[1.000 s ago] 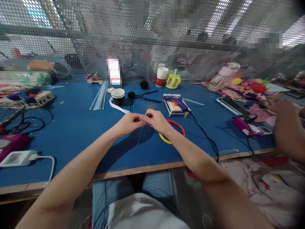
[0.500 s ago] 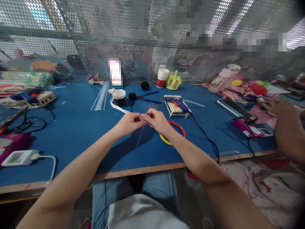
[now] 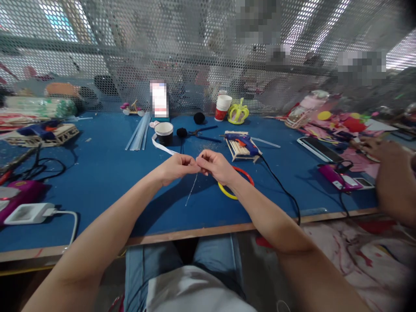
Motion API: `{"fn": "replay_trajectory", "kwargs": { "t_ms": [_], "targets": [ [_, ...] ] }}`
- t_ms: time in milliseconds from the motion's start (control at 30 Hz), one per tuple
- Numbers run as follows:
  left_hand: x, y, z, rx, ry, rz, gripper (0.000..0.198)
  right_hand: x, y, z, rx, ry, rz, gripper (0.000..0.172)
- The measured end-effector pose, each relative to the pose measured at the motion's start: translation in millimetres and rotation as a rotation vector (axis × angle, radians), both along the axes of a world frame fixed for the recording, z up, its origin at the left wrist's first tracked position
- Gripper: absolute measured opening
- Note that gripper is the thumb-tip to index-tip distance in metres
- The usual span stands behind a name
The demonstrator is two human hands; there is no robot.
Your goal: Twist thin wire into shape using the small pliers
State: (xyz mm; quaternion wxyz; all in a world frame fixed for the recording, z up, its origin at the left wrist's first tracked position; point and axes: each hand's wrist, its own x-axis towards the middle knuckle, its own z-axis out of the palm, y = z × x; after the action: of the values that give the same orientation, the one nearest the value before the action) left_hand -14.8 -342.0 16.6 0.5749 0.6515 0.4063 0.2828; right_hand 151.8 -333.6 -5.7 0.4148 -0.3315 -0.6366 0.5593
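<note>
My left hand (image 3: 175, 167) and my right hand (image 3: 216, 165) meet over the blue table (image 3: 107, 173), fingertips pinched together. Between them they pinch a thin pale thread or wire (image 3: 191, 190) whose loose end hangs down toward the tabletop. A red and yellow ring (image 3: 242, 173) lies flat just under my right wrist. A blue glue gun (image 3: 242, 139) rests on a small rack of wooden sticks behind my right hand.
A black cup (image 3: 164, 132), black pompoms (image 3: 199, 118), scissors (image 3: 203, 130), clear glue sticks (image 3: 138, 136), paper cups (image 3: 222, 107) and a yellow crown (image 3: 238, 113) stand at the back. Another person's hand (image 3: 378, 149) works at right beside a phone (image 3: 316, 148). Chargers and cables lie left.
My hands stay pinched on the thread in the same spot. The view has tilted slightly. The other person's hand at right has shifted a little.
</note>
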Motion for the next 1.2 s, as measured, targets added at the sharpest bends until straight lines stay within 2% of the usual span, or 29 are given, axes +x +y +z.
{"fn": "replay_trajectory", "kwargs": {
  "t_ms": [167,300,367,500,600,700,933,1000,1100,1200],
  "targets": [
    [6.3,-1.5,-5.0,0.195,0.087,0.066,0.025,-1.4,-0.7,-0.4,0.121,-0.153,-0.184,0.038],
    [6.9,-1.5,-5.9,0.241,0.112,0.082,0.026,-3.0,-3.0,2.7,0.142,-0.199,-0.214,0.037],
    [5.0,-1.1,-4.1,0.176,0.06,0.054,0.025,-2.9,-4.2,4.5,0.109,-0.129,-0.144,0.034],
    [0.4,-0.5,-0.1,-0.065,-0.106,-0.018,0.027,-1.6,-4.9,6.8,-0.013,0.049,0.028,0.03],
    [-1.0,-0.1,0.6,-0.124,-0.119,-0.044,0.029,-0.2,-3.8,6.3,-0.06,0.052,0.054,0.031],
    [-0.1,0.4,-0.8,0.012,-0.015,0.004,0.029,0.3,-2.0,4.7,-0.027,-0.003,-0.009,0.034],
    [9.6,-5.8,-4.3,0.493,0.32,0.2,0.023,-2.8,0.0,0.9,0.124,-0.176,-0.263,0.038],
    [11.7,-8.0,-4.3,0.561,0.374,0.244,0.023,-3.9,-1.7,1.5,0.162,-0.214,-0.318,0.038],
    [10.7,-7.5,-3.7,0.482,0.295,0.215,0.024,-4.7,-5.2,5.4,0.147,-0.189,-0.298,0.037],
    [6.3,-4.4,-1.4,0.169,0.066,0.083,0.027,-3.7,-6.8,9.6,0.076,-0.095,-0.146,0.033]
  ]
}}
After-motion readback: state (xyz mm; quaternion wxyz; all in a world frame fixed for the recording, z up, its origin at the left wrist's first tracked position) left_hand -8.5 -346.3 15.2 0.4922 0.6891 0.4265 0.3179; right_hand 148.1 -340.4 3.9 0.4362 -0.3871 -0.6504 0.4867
